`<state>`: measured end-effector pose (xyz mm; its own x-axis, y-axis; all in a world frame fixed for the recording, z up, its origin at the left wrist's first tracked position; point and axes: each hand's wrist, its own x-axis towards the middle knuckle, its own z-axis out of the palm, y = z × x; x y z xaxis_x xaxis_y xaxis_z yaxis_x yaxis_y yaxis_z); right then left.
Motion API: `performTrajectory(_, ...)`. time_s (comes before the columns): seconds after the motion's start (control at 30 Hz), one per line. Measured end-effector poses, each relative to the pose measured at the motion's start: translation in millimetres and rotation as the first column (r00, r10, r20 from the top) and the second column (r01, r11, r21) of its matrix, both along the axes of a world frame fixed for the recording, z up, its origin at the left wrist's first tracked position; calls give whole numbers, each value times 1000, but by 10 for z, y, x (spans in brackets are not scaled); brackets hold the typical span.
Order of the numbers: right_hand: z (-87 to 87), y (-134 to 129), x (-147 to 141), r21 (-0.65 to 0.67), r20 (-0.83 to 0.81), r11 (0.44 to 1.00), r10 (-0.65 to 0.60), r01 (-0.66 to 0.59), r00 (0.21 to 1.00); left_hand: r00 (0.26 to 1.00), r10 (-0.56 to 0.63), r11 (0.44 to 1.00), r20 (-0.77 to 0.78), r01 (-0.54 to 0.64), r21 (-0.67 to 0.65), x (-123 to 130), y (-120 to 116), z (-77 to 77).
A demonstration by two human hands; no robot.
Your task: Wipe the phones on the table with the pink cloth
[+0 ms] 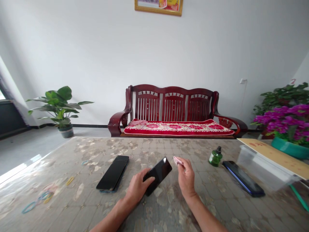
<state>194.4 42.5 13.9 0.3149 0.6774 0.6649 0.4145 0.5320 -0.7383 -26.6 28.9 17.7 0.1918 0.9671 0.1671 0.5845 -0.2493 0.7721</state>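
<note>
My left hand (140,185) grips the lower left part of a black phone (160,173), thumb across its dark glossy face. The phone is tilted, its upper end pointing right. To its right, my right hand (187,177) pinches a small pale pink cloth (178,160) between thumb and fingers, apart from the phone. A second black phone (113,173) lies on the table left of my left hand, with a bluish edge under it. Over to the right are a green bottle (215,157) with a black cap and a blue-edged phone (243,178).
Colourful rubber bands (42,198) lie on the patterned table (79,214) at the left. A clear plastic box (263,167) with a tan board (275,154) on top stands at the right, near purple flowers in a teal pot (289,148). A red wooden bench (172,103) is behind.
</note>
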Motion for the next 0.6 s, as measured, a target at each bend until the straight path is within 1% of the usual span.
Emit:
performTrajectory(0.07, -19, 25, 13, -32, -87, 999, -7, 4, 996, 1000, -14, 1000, 10, 14, -24, 4, 2, -2)
performTrajectory(0.13, -38, 32, 5, -65, -126, 997, 19, -27, 992, 1000, -22, 999, 6, 23, -42, 6, 8, -14)
performTrajectory(0.27, -96, 20, -68, -111, -66, 988, 98, -105, 993, 1000, -24, 998, -5, 23, -57, 12, 33, -53)
performTrajectory(0.4, -187, 29, -139, -132, -16, 983, 125, -126, 992, 999, -25, 998, -38, 23, -56, 24, 60, -73)
performTrajectory(0.5, -250, 33, -184, -154, 2, 978, 142, -140, 990, 996, 0, 1000, -84, -2, -26, 36, 71, -71)
performTrajectory(0.6, -287, 20, -223, -182, 24, 971, 164, -156, 986, 986, 14, 1000, -167, -15, 1, 52, 59, -59)
